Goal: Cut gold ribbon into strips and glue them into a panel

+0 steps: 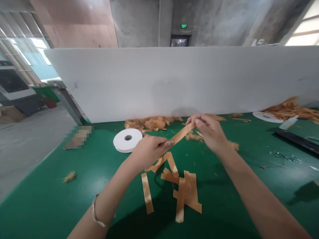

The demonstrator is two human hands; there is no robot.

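An orange-tan ribbon-like strip is stretched at a slant above the green table. My left hand pinches its lower left part between thumb and fingers. The upper right end is gripped by my right hand, whose fingers are closed round it. A folded length of the same strip hangs or lies below my left hand; whether it joins the held piece I cannot tell. Several cut strips lie crossed in a pile beneath, with a single strip to their left.
A white tape roll lies left of my left hand. Frayed orange fibres line the foot of a white panel. At the right are a long fibre bundle, a small bottle and a black bar on the green table.
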